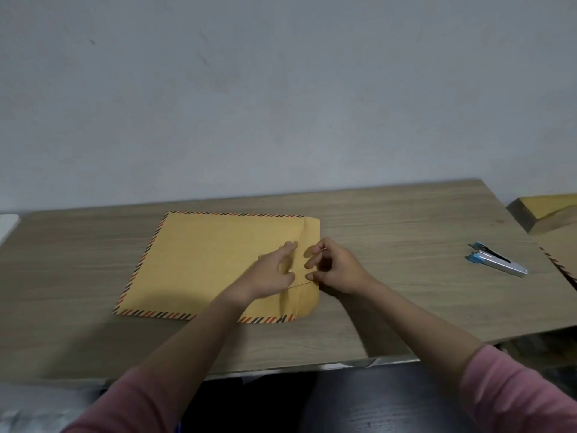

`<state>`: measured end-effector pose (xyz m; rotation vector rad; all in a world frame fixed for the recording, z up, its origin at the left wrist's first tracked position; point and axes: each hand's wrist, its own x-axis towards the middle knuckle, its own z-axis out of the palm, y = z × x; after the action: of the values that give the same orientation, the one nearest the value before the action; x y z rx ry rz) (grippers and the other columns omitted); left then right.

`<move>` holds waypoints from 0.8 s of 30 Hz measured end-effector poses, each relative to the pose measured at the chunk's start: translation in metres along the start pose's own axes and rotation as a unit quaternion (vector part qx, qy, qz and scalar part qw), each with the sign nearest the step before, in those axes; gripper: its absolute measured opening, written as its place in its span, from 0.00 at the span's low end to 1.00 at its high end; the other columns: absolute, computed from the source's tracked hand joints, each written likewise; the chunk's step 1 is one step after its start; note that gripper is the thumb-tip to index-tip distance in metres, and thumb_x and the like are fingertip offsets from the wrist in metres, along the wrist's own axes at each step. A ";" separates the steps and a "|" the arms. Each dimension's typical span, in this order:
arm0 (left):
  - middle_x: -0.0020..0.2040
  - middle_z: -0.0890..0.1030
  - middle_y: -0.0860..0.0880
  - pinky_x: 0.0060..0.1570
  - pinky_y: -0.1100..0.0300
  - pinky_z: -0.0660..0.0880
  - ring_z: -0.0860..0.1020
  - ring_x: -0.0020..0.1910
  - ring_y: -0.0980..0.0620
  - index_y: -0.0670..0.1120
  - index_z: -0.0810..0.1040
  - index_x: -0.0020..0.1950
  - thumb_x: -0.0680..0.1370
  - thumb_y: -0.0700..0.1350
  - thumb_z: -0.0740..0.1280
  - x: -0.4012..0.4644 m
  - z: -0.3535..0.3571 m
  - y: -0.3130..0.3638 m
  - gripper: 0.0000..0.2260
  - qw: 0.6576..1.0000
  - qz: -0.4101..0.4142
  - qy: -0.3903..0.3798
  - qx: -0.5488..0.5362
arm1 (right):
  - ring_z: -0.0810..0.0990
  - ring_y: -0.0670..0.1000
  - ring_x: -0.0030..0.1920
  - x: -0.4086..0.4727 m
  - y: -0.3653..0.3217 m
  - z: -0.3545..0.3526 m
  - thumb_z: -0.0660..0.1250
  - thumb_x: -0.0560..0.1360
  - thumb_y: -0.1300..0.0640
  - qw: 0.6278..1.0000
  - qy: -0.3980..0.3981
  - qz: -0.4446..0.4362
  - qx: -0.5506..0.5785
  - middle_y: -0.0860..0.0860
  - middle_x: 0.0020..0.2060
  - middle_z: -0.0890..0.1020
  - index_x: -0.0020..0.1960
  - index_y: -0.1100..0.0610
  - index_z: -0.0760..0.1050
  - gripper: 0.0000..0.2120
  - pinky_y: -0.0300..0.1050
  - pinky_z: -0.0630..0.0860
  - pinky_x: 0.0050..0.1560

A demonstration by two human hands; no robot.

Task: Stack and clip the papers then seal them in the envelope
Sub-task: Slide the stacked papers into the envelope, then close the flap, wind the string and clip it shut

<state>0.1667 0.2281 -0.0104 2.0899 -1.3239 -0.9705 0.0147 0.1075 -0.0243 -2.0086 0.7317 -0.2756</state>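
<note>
Pinning the folded flap, the left hand (274, 270) lies flat on the envelope (215, 267) mid-bench (406, 220); the right hand (335, 267) pinches its edge; the stapler (496, 259) waits at three o'clock.

can't see any papers, so no idea what's inside the envelope (215, 264); both hands (274, 270) cover part of its flap, and whatever the right one is pinching is too small to make out; a wooden block (543, 212) and another striped envelope (562, 260) run off the right edge; something white (7, 226) is clipped at the left; the counter (390, 220) front is cut off by the arms
</note>
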 end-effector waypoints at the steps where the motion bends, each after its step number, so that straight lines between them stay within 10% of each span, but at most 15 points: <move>1: 0.77 0.56 0.53 0.76 0.48 0.46 0.56 0.76 0.52 0.57 0.52 0.77 0.77 0.48 0.64 -0.001 0.001 -0.002 0.32 1.000 -0.002 -0.006 0.017 | 0.82 0.45 0.48 -0.002 0.001 -0.003 0.79 0.62 0.59 1.000 -0.007 -0.011 -0.009 0.47 0.41 0.84 0.46 0.47 0.68 0.22 0.48 0.76 0.56; 14: 0.78 0.50 0.54 0.75 0.49 0.38 0.47 0.77 0.57 0.55 0.47 0.77 0.79 0.41 0.62 -0.002 0.003 -0.020 0.33 0.997 0.012 -0.041 0.069 | 0.73 0.41 0.40 -0.016 0.006 0.005 0.71 0.69 0.59 0.971 -0.022 -0.152 -0.183 0.37 0.35 0.78 0.45 0.51 0.73 0.08 0.49 0.73 0.50; 24: 0.78 0.48 0.54 0.73 0.49 0.36 0.45 0.77 0.57 0.53 0.43 0.78 0.78 0.40 0.62 -0.006 0.003 -0.021 0.35 0.993 0.030 -0.055 0.100 | 0.69 0.50 0.46 -0.018 0.008 -0.014 0.61 0.68 0.63 0.940 -0.121 -0.146 -0.285 0.51 0.45 0.73 0.46 0.54 0.74 0.09 0.44 0.69 0.47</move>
<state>0.1750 0.2420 -0.0251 2.1548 -1.5886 -0.9748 -0.0093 0.1053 -0.0219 -2.6504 0.3749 0.0260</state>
